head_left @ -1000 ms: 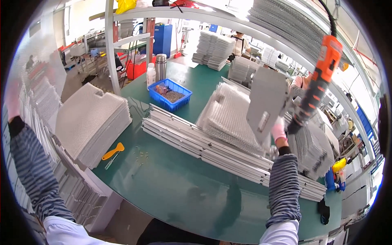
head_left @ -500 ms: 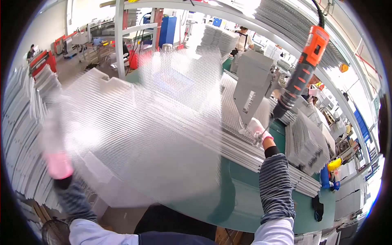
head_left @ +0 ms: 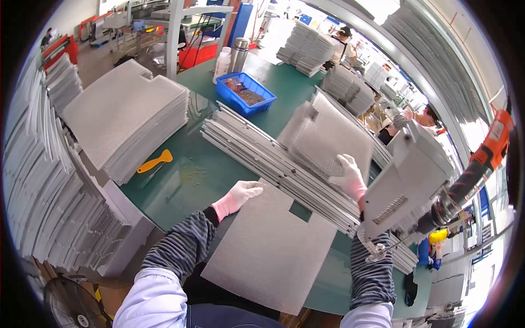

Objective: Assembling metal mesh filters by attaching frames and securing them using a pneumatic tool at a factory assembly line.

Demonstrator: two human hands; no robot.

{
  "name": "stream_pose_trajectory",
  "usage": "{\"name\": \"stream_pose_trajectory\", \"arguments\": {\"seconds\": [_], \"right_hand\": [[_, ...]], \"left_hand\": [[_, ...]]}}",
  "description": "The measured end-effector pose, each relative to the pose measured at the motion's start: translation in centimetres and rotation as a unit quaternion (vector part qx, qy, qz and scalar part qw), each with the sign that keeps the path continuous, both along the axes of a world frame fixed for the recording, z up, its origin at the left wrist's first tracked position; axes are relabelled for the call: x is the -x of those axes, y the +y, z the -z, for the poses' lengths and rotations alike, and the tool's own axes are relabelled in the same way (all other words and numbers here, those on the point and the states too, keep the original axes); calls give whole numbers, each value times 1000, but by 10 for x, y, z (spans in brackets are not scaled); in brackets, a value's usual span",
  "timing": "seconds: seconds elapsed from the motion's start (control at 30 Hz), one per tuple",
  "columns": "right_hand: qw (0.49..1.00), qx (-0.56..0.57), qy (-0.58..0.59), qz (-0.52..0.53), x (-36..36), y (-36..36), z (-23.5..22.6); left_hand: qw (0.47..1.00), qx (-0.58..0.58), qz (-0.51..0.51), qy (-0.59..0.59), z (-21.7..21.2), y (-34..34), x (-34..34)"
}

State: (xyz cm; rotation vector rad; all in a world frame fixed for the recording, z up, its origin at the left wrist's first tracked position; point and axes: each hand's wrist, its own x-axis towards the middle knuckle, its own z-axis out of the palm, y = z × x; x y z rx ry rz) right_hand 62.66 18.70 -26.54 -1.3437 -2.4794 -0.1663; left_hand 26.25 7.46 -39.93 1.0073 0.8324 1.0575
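Note:
A grey perforated mesh panel [head_left: 268,246] with a rectangular notch lies slanted at the near edge of the green table. My left hand [head_left: 239,198], in a white glove with a pink cuff, pinches its upper left corner. My right hand [head_left: 350,177], gloved alike, is at the near edge of a pile of mesh panels [head_left: 333,134], fingers apart and holding nothing visible. Between the single panel and that pile runs a bundle of long metal strips [head_left: 279,167]. A grey bracket-like machine housing [head_left: 402,175] hangs in front of my right forearm.
An orange-and-black power screwdriver [head_left: 484,153] hangs at the right. A taller panel stack [head_left: 126,109] stands at the left, near a yellow-handled scraper [head_left: 156,162]. Farther back are a blue bin [head_left: 246,104] of small parts, a steel flask [head_left: 239,54] and a white bottle [head_left: 222,63]. People work beyond.
My left hand has come in from the far left to the table's near middle. The blurred panel now lies in front of me. My right hand remains by the right pile, its fingers now spread.

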Motion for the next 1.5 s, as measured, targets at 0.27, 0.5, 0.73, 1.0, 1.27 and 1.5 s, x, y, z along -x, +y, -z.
{"name": "stream_pose_trajectory", "arguments": {"seconds": [0.27,0.5,0.73,1.0,1.27,1.5], "right_hand": [[988,99,115,-27,-3,10,-10],[999,-15,-42,20,0,17,-24],[992,-99,52,57,47,27,-87],[952,-227,186,88,37,-29,-154],[901,-395,144,108,-78,-157,-191],[762,-19,597,250,-111,-339,-117]], "left_hand": [[990,-10,66,-123,-17,-11,13],[978,-21,104,-177,-15,0,1],[982,-35,120,-145,-12,2,10],[981,-24,69,-180,-3,-10,13],[972,31,70,-224,-16,-23,7],[976,35,78,-202,-12,-27,8]]}}
